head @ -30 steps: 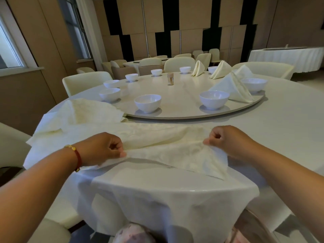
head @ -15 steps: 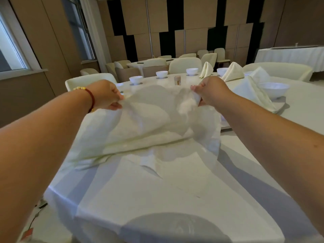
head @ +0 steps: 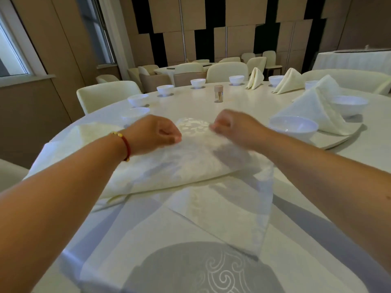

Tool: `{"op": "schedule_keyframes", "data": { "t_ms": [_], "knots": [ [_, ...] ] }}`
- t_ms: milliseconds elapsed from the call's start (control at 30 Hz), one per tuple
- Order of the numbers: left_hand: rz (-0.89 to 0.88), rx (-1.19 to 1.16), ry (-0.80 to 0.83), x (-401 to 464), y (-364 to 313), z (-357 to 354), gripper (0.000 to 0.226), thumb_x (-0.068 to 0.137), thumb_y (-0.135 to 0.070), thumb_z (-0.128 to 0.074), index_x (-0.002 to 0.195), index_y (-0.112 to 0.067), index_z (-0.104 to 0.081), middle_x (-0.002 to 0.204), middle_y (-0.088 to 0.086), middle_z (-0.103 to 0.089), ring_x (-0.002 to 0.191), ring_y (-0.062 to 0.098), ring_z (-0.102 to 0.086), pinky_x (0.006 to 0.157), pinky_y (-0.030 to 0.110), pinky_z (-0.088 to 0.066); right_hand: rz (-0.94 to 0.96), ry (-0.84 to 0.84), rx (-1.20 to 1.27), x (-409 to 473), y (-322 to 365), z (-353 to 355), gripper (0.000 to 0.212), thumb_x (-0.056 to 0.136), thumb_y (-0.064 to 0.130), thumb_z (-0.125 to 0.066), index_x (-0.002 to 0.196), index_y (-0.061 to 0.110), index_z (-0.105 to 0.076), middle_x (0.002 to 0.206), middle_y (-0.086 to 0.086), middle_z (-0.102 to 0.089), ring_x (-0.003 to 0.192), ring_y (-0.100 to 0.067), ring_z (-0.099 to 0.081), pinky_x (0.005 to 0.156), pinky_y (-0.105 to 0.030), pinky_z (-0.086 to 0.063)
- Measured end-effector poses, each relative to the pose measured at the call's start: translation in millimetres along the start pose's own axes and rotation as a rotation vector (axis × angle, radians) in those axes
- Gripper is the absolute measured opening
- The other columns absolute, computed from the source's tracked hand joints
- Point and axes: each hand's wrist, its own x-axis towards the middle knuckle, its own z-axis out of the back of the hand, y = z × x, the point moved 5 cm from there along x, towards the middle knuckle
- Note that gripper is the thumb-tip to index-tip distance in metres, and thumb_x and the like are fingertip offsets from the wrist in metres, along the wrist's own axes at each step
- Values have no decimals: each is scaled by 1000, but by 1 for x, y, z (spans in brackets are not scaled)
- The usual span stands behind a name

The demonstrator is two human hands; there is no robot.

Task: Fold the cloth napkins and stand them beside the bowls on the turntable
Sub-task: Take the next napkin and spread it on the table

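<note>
Both hands are out over the desk (head: 359,157), each closed into a fist on the far edge of one cloth napkin (head: 190,166). The left hand (head: 155,134) pinches that edge between thumb and curled fingers; the right hand (head: 230,125) grips it just beside, a short stretch of patterned cloth bridging the two. From the hands the napkin falls back toward the near edge of the desk — its left part bunched in a thick fold, its right part hanging as a thin sheet whose lower corner lies on the tablecloth. A red cord bracelet (head: 126,144) circles the left wrist.

Beyond the hands lies the turntable (head: 243,102), with white bowls (head: 293,126) spaced around its rim. Folded napkins (head: 313,111) stand beside the bowls along its right and far right edge, and a small toothpick holder (head: 218,93) stands near its middle.
</note>
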Motion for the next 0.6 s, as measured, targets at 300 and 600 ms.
{"op": "schedule_keyframes", "data": {
  "t_ms": [300,600],
  "knots": [
    [12,-105,235,-59,-16,-54,8,88,-24,-68,86,-17,-73,76,-1,-72,61,2,-59,66,17,-54,263,399,-204,-101,32,-82,15,87,34,-62,84,22,-54,81,7,-55,71,-11,-46,64,-28,-38],
    [13,-14,203,-85,-23,-71,8,87,-28,-68,89,-22,-72,87,-8,-71,83,9,-64,82,25,-52,160,329,-189,-118,30,-73,22,86,37,-64,93,17,-60,91,2,-60,81,-15,-51,64,-24,-38]
  ]
}}
